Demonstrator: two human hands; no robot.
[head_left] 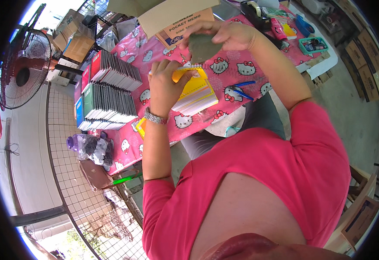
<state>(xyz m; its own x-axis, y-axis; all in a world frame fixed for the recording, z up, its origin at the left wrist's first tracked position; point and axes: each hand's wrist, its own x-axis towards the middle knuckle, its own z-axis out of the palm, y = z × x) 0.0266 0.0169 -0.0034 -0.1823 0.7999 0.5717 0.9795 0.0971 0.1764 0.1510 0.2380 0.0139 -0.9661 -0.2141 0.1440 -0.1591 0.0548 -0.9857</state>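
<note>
In the head view, a dark slab (203, 50) is gripped in the right hand (230, 36), beyond the yellow pads (198, 92) on the table (229, 78); these are clasped, separately, by the left hand (167, 74), and are best kept squared and steady.

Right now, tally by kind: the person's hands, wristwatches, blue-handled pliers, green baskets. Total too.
Hands: 2 (left hand, right hand)
Wristwatch: 1
Blue-handled pliers: 1
Green basket: 1
Total: 5
</note>
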